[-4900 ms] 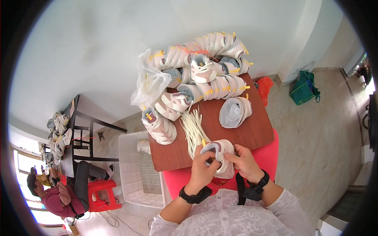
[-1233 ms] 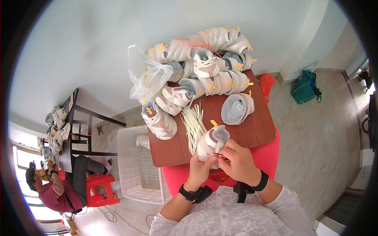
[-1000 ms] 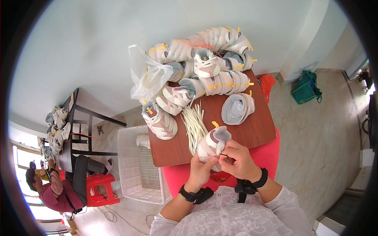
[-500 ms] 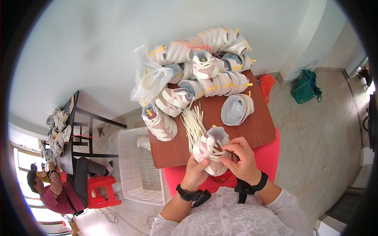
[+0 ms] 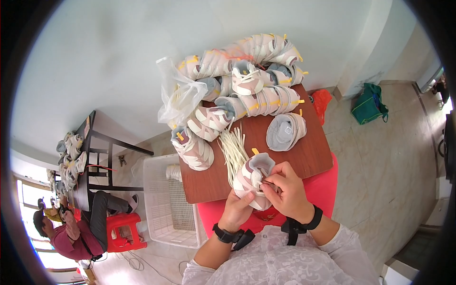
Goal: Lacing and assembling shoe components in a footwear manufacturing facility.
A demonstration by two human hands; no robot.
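A pale pink and white shoe upper (image 5: 254,183) with a grey lining and a yellow heel tab is in my hands at the table's near edge. My left hand (image 5: 236,207) grips its toe end from the left, thumb on top. The fingers of my right hand (image 5: 286,190) are pinched together at the upper's lacing, on what looks like a white shoelace, mostly hidden by the fingertips. Just beyond lies a bundle of cream shoelaces (image 5: 232,152). To its right a nested pair of uppers (image 5: 286,133) rests with the lining facing me.
Rows of nested uppers (image 5: 259,102) and a clear plastic bag (image 5: 178,102) fill the back of the brown table (image 5: 308,161). A white plastic basket (image 5: 154,216) stands at left. Farther left, a person (image 5: 76,237) sits by a black table (image 5: 85,178). A green bag (image 5: 370,107) lies at right.
The upper has turned and tilted in my left hand, its toe lower and its opening more to the right. My right fingers have closed in a pinch nearer the opening.
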